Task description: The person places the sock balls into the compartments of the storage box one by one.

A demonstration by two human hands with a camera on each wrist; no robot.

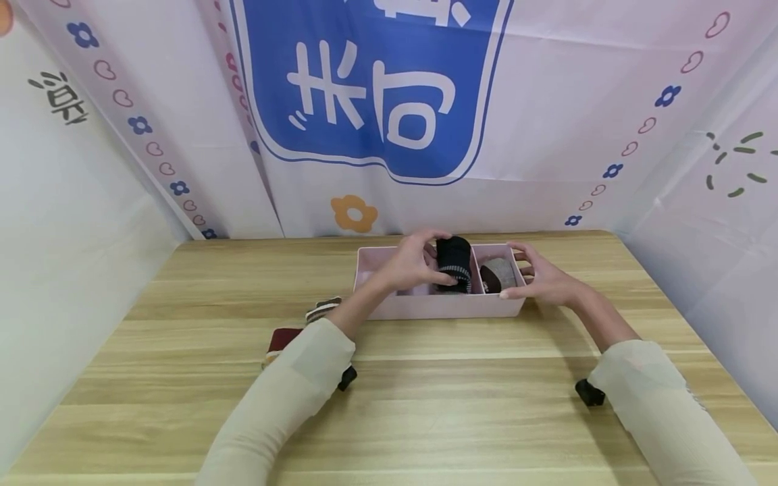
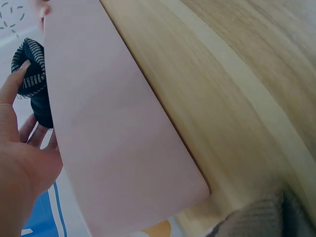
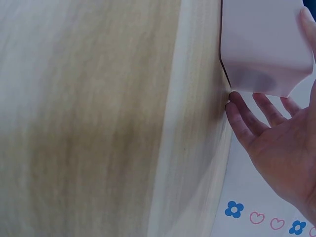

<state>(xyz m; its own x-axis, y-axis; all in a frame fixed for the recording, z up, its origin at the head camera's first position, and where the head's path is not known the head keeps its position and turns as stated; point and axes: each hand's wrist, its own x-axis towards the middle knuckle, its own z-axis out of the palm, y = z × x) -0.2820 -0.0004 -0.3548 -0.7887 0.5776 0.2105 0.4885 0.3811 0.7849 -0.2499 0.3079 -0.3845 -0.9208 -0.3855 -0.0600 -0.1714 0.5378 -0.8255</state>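
A pink divided storage box [image 1: 444, 308] stands near the back of the wooden table. My left hand [image 1: 411, 262] holds a rolled black sock [image 1: 452, 256] with a grey-striped cuff, thumb in front and fingers behind, at the box's middle compartment. In the left wrist view the thumb presses the striped cuff of the sock [image 2: 34, 74] above the box wall [image 2: 108, 113]. A grey and dark brown rolled sock [image 1: 500, 273] lies in the right compartment. My right hand [image 1: 545, 278] grips the box's right end, its thumb at the front corner and fingers around the end wall [image 3: 266, 74].
Left of the box, partly behind my left sleeve, lie a brown-and-white striped sock [image 1: 322, 309] and a maroon sock [image 1: 284, 339]. A printed white cloth [image 1: 535, 135] hangs behind the table [image 1: 450, 405].
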